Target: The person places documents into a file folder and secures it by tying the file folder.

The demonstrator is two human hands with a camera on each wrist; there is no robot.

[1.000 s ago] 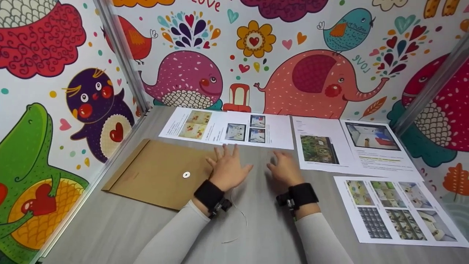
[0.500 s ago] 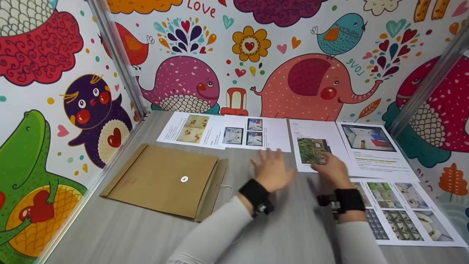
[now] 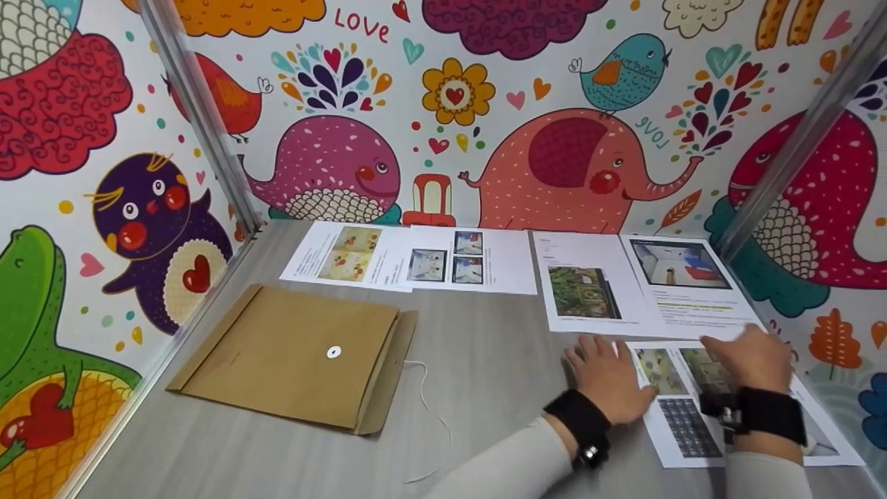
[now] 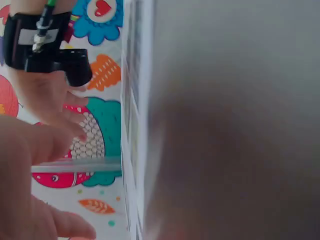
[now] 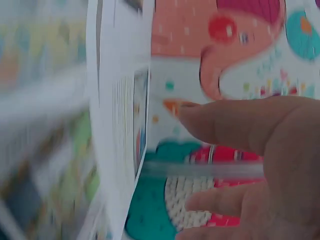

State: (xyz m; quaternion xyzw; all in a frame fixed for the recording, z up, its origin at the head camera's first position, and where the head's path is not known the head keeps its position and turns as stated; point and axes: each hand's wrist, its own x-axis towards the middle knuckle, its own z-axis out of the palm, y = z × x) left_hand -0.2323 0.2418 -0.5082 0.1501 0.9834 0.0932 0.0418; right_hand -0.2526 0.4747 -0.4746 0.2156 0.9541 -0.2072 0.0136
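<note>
My left hand (image 3: 610, 380), fingers spread, is at the left edge of the nearest printed sheet (image 3: 675, 443), which carries a grid of small photos. Over the same sheet's upper right part is my right hand (image 3: 757, 357), its thumb (image 5: 220, 120) stretched out and nothing held in the right wrist view. In the left wrist view the left hand (image 4: 22, 175) holds nothing either, and the sheets show edge-on beside it. A brown string-tie paper envelope (image 3: 291, 353) lies at the left of the table, its flap open to the right and a white string (image 3: 433, 416) trailing from it.
Two overlapping printed sheets (image 3: 509, 260) lie along the back of the table. Two more sheets (image 3: 596, 249) lie at the back right, behind the hands. Cartoon-printed walls (image 3: 443, 173) with metal corner posts (image 3: 208, 118) enclose the grey table (image 3: 485, 360).
Both hands have swept right, from beside the envelope and the table's middle to the photo-grid sheet. The envelope's right side and flap are now uncovered. The head view has shifted slightly.
</note>
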